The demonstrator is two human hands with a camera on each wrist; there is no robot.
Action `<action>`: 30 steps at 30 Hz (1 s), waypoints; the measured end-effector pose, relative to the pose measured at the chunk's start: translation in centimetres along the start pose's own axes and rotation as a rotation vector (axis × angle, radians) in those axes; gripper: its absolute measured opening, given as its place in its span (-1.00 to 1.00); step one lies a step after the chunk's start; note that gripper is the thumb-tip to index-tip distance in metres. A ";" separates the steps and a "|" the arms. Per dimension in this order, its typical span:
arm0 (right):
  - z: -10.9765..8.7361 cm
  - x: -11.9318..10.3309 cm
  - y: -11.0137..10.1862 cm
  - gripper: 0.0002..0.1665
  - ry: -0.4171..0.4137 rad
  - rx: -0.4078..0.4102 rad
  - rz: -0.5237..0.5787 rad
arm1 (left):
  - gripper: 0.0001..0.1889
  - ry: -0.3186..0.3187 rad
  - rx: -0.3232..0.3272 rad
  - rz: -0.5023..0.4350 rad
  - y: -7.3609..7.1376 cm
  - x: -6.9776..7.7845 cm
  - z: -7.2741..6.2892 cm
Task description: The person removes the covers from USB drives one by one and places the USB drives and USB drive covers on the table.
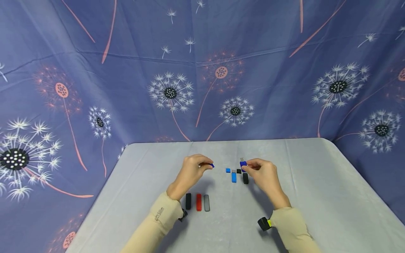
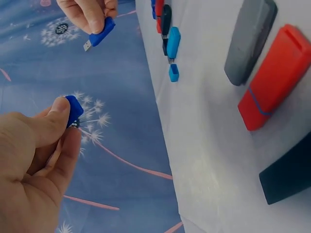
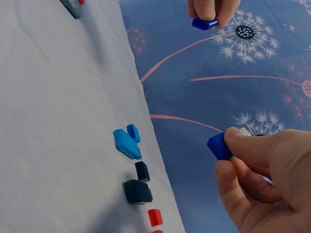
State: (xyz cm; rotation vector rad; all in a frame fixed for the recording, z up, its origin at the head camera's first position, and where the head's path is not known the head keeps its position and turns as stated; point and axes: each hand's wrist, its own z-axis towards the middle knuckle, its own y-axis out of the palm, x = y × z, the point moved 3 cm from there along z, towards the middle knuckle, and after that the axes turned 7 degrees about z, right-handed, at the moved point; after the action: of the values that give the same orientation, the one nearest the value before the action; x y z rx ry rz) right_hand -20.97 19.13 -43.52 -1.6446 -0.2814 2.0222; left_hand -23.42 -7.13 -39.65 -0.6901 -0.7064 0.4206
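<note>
Between the thumb and fingertips of my left hand (image 1: pixel 192 169) is a small dark blue cap (image 2: pixel 74 110). My right hand (image 1: pixel 263 171) pinches a dark blue USB stick (image 2: pixel 103 33), its metal plug bare. Both hands are raised over the table, a short gap apart. Near the right hand lie an uncapped light blue USB stick (image 1: pixel 233 177) and its light blue cap (image 1: pixel 228 170). Beside them are a black USB stick (image 1: pixel 245 178) and a black cap (image 1: pixel 238 171). A small red cap (image 3: pixel 155 217) shows in the right wrist view, hidden from the head view.
Closer to me, below the left hand, a black USB stick (image 1: pixel 188 201), a red one (image 1: pixel 198 202) and a grey one (image 1: pixel 206 203) lie in a row. They rest on a pale cloth-covered table (image 1: pixel 142 218). A blue dandelion-print curtain (image 1: pixel 196 88) hangs behind and along both sides.
</note>
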 end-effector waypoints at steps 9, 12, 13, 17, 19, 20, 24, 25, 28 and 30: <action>0.3 0.2 1.3 -0.77 -0.001 -0.023 -0.016 | -0.91 -0.082 -0.092 0.027 0.8 -1.3 0.2; 0.3 0.2 1.6 -0.77 0.019 -0.034 -0.011 | -0.91 -0.089 -0.116 0.046 1.0 -1.5 0.3; 0.3 0.2 1.7 -0.76 0.022 -0.036 -0.007 | -0.91 -0.087 -0.119 0.052 1.1 -1.5 0.3; 0.4 0.2 2.1 -0.74 0.043 -0.043 0.019 | -0.90 -0.075 -0.123 0.068 1.1 -1.7 0.3; 0.4 0.3 2.4 -0.73 0.056 -0.049 0.027 | -0.90 -0.071 -0.126 0.073 1.1 -1.8 0.3; 0.4 0.3 2.5 -0.72 0.061 -0.052 0.029 | -0.90 -0.068 -0.128 0.077 1.1 -1.9 0.3; 0.5 0.4 3.0 -0.74 0.077 -0.063 0.030 | -0.90 -0.075 -0.140 0.078 0.9 -2.0 0.4; 0.5 0.4 3.1 -0.75 0.081 -0.066 0.031 | -0.90 -0.078 -0.142 0.076 0.9 -2.1 0.4; 0.6 0.5 3.4 -0.77 0.097 -0.075 0.045 | -0.90 -0.092 -0.150 0.073 0.9 -2.3 0.4; 0.7 0.6 3.7 -0.77 0.109 -0.082 0.059 | -0.90 -0.106 -0.157 0.074 1.0 -2.5 0.5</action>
State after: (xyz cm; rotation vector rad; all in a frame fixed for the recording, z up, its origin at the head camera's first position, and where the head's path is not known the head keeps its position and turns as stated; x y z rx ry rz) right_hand -22.62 16.45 -45.57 -1.8267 -0.2831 1.9790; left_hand -25.56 -7.63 -41.18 -0.8482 -0.8219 0.4761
